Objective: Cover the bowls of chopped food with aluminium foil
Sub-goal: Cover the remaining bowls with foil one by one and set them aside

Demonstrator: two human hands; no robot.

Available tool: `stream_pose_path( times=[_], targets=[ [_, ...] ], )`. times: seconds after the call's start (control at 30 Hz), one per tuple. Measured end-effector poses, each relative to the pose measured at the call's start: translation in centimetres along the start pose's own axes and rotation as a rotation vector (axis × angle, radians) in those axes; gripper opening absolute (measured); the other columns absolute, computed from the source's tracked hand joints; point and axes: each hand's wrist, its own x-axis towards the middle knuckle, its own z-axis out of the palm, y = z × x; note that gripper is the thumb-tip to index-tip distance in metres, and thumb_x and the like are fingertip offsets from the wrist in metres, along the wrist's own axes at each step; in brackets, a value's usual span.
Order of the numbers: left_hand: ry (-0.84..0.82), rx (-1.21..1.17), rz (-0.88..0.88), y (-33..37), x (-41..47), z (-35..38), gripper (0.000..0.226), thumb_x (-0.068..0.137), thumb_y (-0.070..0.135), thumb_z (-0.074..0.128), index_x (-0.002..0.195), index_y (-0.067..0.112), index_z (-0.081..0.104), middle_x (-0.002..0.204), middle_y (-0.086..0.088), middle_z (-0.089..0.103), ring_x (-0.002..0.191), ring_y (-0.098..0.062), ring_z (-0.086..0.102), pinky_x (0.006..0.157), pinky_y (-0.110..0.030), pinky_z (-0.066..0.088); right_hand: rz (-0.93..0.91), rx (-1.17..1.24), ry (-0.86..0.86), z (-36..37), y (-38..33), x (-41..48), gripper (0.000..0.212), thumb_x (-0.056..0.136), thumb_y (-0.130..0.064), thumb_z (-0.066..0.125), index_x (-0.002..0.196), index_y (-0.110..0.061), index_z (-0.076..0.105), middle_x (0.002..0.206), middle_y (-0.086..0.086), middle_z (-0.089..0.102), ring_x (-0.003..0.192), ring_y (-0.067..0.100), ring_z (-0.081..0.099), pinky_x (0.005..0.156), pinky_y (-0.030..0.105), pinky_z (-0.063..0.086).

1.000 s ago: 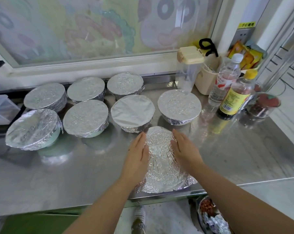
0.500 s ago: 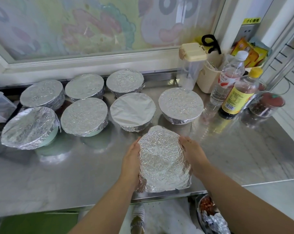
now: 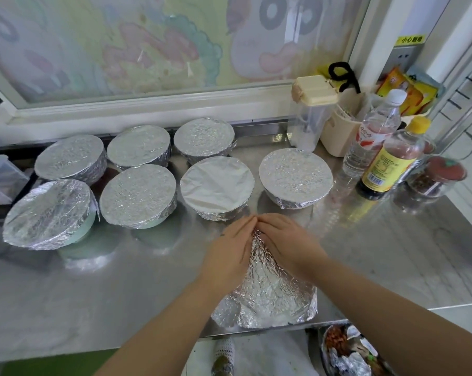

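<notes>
— While the steel worktop [image 3: 392, 253] carries seven foil-covered bowls [image 3: 137, 195] at the back, what's left?

— Only the near-edge bowl [image 3: 229, 317]. Its foil [image 3: 272, 294] looks loose at the rim. The left hand [image 3: 229, 251] and right hand [image 3: 286, 240] press it, fingers [image 3: 243, 229] straight and together.

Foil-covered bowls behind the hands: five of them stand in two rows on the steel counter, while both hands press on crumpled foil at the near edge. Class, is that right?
Not five but seven foil-covered bowls, as the head view shows: three behind, four in front. The rest holds: steel counter, left hand and right hand pressing on crumpled foil.
</notes>
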Motion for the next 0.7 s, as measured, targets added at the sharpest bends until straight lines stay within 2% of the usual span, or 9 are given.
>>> stream_pose_path(
  times=[0.13,0.27,0.43,0.5,0.57,0.6,0.63,0.67,0.7],
  targets=[
    [0.023,0.013,-0.026,0.0,0.2,0.1,0.049,0.106,0.025,0.035,0.154,0.016,0.036,0.156,0.0,0.041,0.142,-0.015,0.038,0.119,-0.029,0.027,0.054,0.004,-0.03,0.0,-0.2,0.2,0.058,0.104,-0.043,0.023,0.144,-0.014,0.054,0.143,0.002,0.056,0.131,0.021,0.049,0.116,0.038,0.037],
    [0.013,-0.093,-0.1,-0.2,0.3,0.1,0.046,0.107,0.021,0.038,0.153,0.018,0.038,0.154,0.004,0.043,0.14,-0.01,0.039,0.118,-0.028,0.029,0.086,-0.086,-0.043,0.3,-0.4,0.1,0.058,0.104,-0.044,0.023,0.147,-0.013,0.046,0.139,0.003,0.055,0.127,0.023,0.05,0.111,0.04,0.041],
    [0.033,-0.205,-0.184,-0.3,0.3,0.0,0.043,0.107,0.024,0.039,0.15,0.022,0.041,0.148,0.007,0.049,0.135,-0.003,0.042,0.112,-0.019,0.029,0.076,-0.138,-0.038,0.6,-0.2,0.2,0.055,0.104,-0.042,0.026,0.147,-0.013,0.045,0.134,0.003,0.056,0.12,0.025,0.054,0.103,0.042,0.047],
    [0.029,-0.267,-0.232,0.0,0.2,-0.1,0.042,0.107,0.024,0.04,0.149,0.024,0.043,0.143,0.004,0.055,0.13,-0.007,0.048,0.111,-0.024,0.035,0.071,-0.144,-0.08,0.4,-0.3,0.2,0.058,0.103,-0.044,0.025,0.149,-0.014,0.043,0.136,0.003,0.055,0.122,0.025,0.054,0.105,0.041,0.046],
    [0.042,-0.362,-0.325,0.2,0.0,-0.2,0.04,0.106,0.025,0.042,0.146,0.025,0.047,0.123,-0.006,0.067,0.109,-0.017,0.062,0.099,-0.035,0.047,0.078,-0.086,-0.1,0.0,-0.3,0.2,0.061,0.103,-0.047,0.023,0.153,-0.016,0.038,0.145,0.003,0.05,0.132,0.024,0.048,0.113,0.041,0.039],
    [0.059,-0.421,-0.373,0.3,-0.2,-0.1,0.039,0.106,0.024,0.042,0.144,0.024,0.05,0.111,-0.006,0.069,0.096,-0.015,0.065,0.09,-0.034,0.05,0.106,-0.013,-0.085,-0.5,-0.5,0.2,0.06,0.104,-0.047,0.026,0.155,-0.017,0.036,0.151,0.003,0.046,0.139,0.022,0.043,0.117,0.041,0.034],
    [0.074,-0.473,-0.416,0.6,-0.5,-0.2,0.037,0.106,0.023,0.043,0.143,0.023,0.052,0.105,0.001,0.069,0.088,-0.007,0.065,0.084,-0.026,0.051,0.146,0.069,-0.034,-1.2,-0.8,0.2,0.057,0.105,-0.045,0.032,0.156,-0.018,0.035,0.155,0.003,0.043,0.143,0.02,0.038,0.121,0.041,0.031],
    [0.096,-0.526,-0.456,0.7,-0.8,-0.1,0.036,0.107,0.021,0.042,0.141,0.022,0.054,0.109,0.009,0.068,0.091,0.001,0.063,0.087,-0.02,0.049,0.194,0.134,0.057,-1.9,-1.1,0.2,0.054,0.107,-0.04,0.039,0.155,-0.018,0.038,0.157,0.003,0.042,0.145,0.019,0.036,0.122,0.039,0.028],
    [0.12,-0.582,-0.503,0.8,-1.2,0.1,0.035,0.107,0.02,0.042,0.139,0.022,0.055,0.116,0.01,0.067,0.101,0.002,0.062,0.094,-0.019,0.048,0.24,0.17,0.168,-2.7,-1.6,0.1,0.049,0.107,-0.034,0.044,0.153,-0.017,0.042,0.156,0.003,0.044,0.144,0.018,0.036,0.121,0.034,0.025]
  ],
)
